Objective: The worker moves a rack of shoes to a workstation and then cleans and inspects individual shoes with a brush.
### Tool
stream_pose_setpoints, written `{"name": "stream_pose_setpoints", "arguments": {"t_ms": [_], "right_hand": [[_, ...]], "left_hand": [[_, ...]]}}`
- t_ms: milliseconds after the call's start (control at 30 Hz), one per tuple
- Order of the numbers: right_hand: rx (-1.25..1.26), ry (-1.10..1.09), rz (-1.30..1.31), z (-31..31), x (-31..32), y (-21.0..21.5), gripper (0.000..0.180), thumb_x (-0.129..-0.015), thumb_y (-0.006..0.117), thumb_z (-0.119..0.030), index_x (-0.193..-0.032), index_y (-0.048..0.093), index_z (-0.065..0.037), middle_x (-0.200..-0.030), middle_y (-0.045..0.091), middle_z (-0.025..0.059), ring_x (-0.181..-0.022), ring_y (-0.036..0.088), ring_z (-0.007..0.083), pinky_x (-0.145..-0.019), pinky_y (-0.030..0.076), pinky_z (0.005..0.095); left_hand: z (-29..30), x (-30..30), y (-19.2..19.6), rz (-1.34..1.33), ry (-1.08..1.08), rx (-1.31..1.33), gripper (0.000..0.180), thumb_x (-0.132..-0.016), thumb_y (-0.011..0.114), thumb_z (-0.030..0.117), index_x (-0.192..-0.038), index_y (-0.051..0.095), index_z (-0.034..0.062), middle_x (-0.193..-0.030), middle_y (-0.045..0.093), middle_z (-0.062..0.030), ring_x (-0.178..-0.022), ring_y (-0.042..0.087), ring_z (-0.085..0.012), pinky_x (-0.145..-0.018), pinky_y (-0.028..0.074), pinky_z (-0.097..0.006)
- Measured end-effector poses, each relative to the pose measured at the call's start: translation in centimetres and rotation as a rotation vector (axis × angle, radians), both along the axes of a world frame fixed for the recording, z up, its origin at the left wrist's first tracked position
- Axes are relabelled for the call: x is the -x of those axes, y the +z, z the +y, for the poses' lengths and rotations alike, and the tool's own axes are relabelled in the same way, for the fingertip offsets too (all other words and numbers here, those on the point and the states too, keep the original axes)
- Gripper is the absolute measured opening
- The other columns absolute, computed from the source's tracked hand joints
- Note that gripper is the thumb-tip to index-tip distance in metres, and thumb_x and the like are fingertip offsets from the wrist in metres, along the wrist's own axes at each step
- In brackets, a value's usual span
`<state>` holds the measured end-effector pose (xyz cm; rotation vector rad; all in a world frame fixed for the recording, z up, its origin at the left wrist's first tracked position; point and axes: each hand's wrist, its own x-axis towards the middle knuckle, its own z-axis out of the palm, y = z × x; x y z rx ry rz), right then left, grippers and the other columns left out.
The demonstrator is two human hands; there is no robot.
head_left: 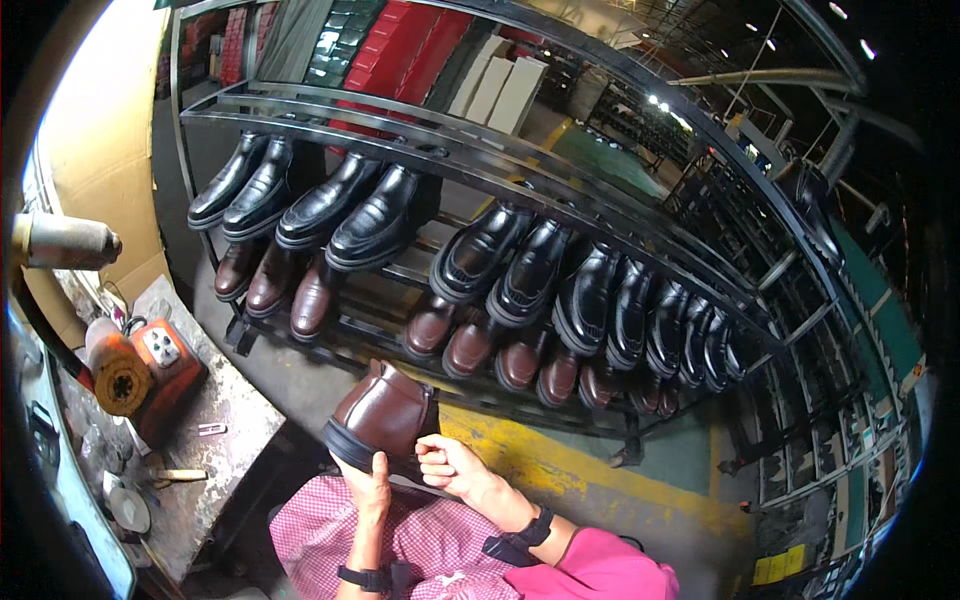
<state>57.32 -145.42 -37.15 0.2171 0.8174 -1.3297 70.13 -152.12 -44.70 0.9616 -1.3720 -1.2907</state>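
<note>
A brown leather ankle boot (380,415) with a thick black sole is held up in front of me, above my lap. My left hand (368,487) grips it from below, with the thumb up along its side and the palm by the sole. At the boot's right side is my right hand (458,470), its fingers curled closed against or just beside the leather. Whatever those fingers pinch, if anything, is too small to make out. Pink checked cloth (320,520) covers my lap beneath the boot.
Ahead stands a metal rack (470,165) with black boots (375,220) above and brown boots (470,345) below. A worn workbench (235,430) at left carries an orange machine (165,360), a round brush-like wheel (122,385) and a wooden-handled tool (182,475). More shelving (850,430) lines the right.
</note>
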Motion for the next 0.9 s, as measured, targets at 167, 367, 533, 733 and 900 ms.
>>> {"name": "stream_pose_setpoints", "arguments": {"t_ms": [167, 367, 533, 733, 900], "right_hand": [[0.128, -0.119, 0.057, 0.5, 2.6, 1.4, 0.021, -0.084, 0.044, -0.018, -0.067, 0.048, -0.006, -0.043, 0.030, -0.0081, -0.030, 0.024, 0.0033, -0.030, 0.021, 0.0189], [0.172, -0.018, 0.213, 0.5, 5.5, 2.7, 0.025, -0.085, 0.042, -0.021, -0.066, 0.049, -0.007, -0.042, 0.030, -0.0065, -0.031, 0.026, 0.0044, -0.030, 0.021, 0.0191], [0.004, -0.102, 0.807, 1.3, 5.6, 1.0, 0.035, -0.087, 0.046, -0.036, -0.071, 0.051, -0.005, -0.047, 0.040, -0.0016, -0.038, 0.036, 0.0087, -0.039, 0.029, 0.0215], [-0.187, 0.322, 0.840, 5.6, 8.1, -6.8, 0.060, -0.083, 0.044, -0.051, -0.127, 0.038, -0.011, -0.128, 0.039, 0.0068, -0.118, 0.033, 0.0187, -0.096, 0.026, 0.0367], [-0.053, 0.201, 0.207, 8.0, 6.5, -9.2, 0.067, -0.077, 0.062, -0.032, -0.130, 0.031, -0.007, -0.134, 0.030, 0.0073, -0.123, 0.027, 0.0215, -0.102, 0.023, 0.0349]], "left_hand": [[0.2, 0.3, 1.6, -0.029, -0.053, -0.037, 0.100, -0.067, 0.064, 0.050, -0.131, 0.009, -0.0037, -0.122, 0.038, -0.0195, -0.112, 0.039, -0.0295, -0.095, 0.031, -0.035], [0.2, 0.7, 0.9, 0.015, -0.085, -0.047, 0.097, -0.064, 0.065, 0.042, -0.132, 0.011, -0.0017, -0.123, 0.037, -0.0174, -0.114, 0.037, -0.0286, -0.096, 0.029, -0.035], [0.3, -0.4, -1.7, 0.188, -0.001, -0.222, 0.090, -0.064, 0.064, 0.050, -0.127, 0.024, -0.0016, -0.120, 0.039, -0.0141, -0.111, 0.038, -0.0261, -0.095, 0.029, -0.036], [0.0, -1.0, -2.7, 0.551, -0.001, -0.596, 0.069, -0.076, 0.046, 0.055, -0.121, 0.038, 0.0037, -0.116, 0.044, -0.0073, -0.104, 0.042, -0.0210, -0.091, 0.033, -0.035], [-0.4, -0.7, 0.4, 0.798, -0.104, -0.641, 0.072, -0.077, 0.043, 0.059, -0.127, 0.033, 0.0080, -0.127, 0.039, -0.0059, -0.115, 0.038, -0.0221, -0.097, 0.030, -0.035]]}}
